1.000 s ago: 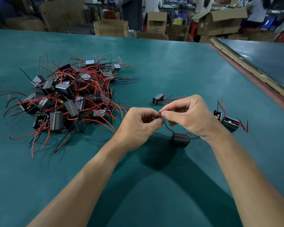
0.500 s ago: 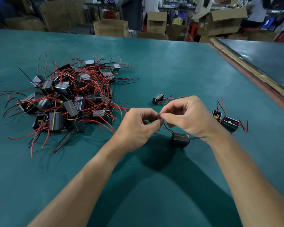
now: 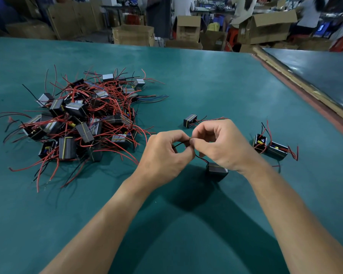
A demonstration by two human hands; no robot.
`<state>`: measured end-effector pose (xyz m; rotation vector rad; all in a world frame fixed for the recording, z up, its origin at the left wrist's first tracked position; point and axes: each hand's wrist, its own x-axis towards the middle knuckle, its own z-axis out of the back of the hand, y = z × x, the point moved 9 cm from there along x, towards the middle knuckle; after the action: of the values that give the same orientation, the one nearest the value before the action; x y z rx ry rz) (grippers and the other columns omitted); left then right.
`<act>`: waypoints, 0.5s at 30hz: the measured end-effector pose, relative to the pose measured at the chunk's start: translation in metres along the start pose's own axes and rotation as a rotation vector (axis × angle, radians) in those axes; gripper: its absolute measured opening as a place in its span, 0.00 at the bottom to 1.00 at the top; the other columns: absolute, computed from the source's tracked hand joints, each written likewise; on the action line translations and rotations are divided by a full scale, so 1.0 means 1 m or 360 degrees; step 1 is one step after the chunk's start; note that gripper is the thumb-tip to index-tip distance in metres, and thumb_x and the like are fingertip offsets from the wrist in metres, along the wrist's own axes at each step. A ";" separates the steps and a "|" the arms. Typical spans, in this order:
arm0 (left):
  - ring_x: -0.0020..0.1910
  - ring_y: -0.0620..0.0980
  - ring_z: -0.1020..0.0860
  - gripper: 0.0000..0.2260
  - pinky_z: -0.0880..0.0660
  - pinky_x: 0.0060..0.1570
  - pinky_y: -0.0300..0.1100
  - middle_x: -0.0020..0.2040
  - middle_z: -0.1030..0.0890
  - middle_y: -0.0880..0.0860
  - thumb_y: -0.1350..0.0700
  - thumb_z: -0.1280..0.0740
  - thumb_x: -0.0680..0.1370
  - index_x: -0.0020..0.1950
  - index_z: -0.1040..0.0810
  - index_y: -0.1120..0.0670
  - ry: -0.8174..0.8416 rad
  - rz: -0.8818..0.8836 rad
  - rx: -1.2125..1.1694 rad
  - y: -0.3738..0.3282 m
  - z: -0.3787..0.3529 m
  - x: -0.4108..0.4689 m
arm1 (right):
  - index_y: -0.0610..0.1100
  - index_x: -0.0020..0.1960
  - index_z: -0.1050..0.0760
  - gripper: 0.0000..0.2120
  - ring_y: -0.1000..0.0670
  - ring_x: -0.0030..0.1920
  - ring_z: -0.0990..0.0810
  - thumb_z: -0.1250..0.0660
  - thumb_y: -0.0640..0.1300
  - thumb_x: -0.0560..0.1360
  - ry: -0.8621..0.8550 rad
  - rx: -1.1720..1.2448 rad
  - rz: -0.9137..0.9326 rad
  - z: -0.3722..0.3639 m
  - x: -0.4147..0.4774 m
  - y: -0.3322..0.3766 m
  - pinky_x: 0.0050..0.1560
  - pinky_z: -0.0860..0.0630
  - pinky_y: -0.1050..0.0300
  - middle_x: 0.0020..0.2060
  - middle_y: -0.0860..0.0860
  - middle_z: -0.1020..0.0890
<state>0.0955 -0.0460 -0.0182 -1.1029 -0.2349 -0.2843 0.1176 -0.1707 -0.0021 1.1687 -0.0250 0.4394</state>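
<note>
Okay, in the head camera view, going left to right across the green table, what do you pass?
Tangled pile of wired black boxes → left hand → right hand, both pinching a black wire → two wired boxes lying together → neighbouring dark table.

place: factory assembly floor | counter (image 3: 206, 76): wide, covered in green felt | parts: heap of small wired boxes (image 3: 81, 123) with red and black leads | behind: stacked cardboard cartons (image 3: 265, 26), people at other benches

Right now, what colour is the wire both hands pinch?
The wire is black; head view.
</note>
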 end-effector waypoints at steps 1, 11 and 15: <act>0.20 0.46 0.36 0.07 0.41 0.22 0.36 0.21 0.32 0.47 0.55 0.30 0.74 0.36 0.22 0.51 -0.0008 0.0019 -0.0050 0.000 0.000 0.000 | 0.42 0.35 0.22 0.09 0.53 0.29 0.23 0.29 0.33 0.73 -0.0020 -0.0001 0.0008 0.000 0.000 0.000 0.33 0.25 0.56 0.28 0.52 0.20; 0.21 0.46 0.31 0.06 0.31 0.24 0.36 0.36 0.15 0.52 0.65 0.32 0.76 0.43 0.24 0.56 0.0097 0.0255 -0.0494 0.010 -0.006 0.003 | 0.45 0.39 0.16 0.08 0.51 0.31 0.22 0.28 0.35 0.74 -0.0065 -0.0095 0.0023 0.013 0.000 0.000 0.37 0.21 0.44 0.32 0.46 0.16; 0.22 0.41 0.28 0.08 0.30 0.25 0.34 0.35 0.15 0.51 0.67 0.32 0.76 0.42 0.21 0.55 0.0115 0.0231 -0.0546 0.007 -0.006 0.002 | 0.50 0.40 0.15 0.12 0.51 0.30 0.22 0.29 0.34 0.74 -0.0095 -0.0104 -0.0009 0.019 -0.001 -0.001 0.37 0.20 0.43 0.33 0.43 0.16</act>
<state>0.0997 -0.0490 -0.0257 -1.4389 -0.0405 -0.2387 0.1214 -0.1882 0.0043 1.1169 -0.0869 0.3958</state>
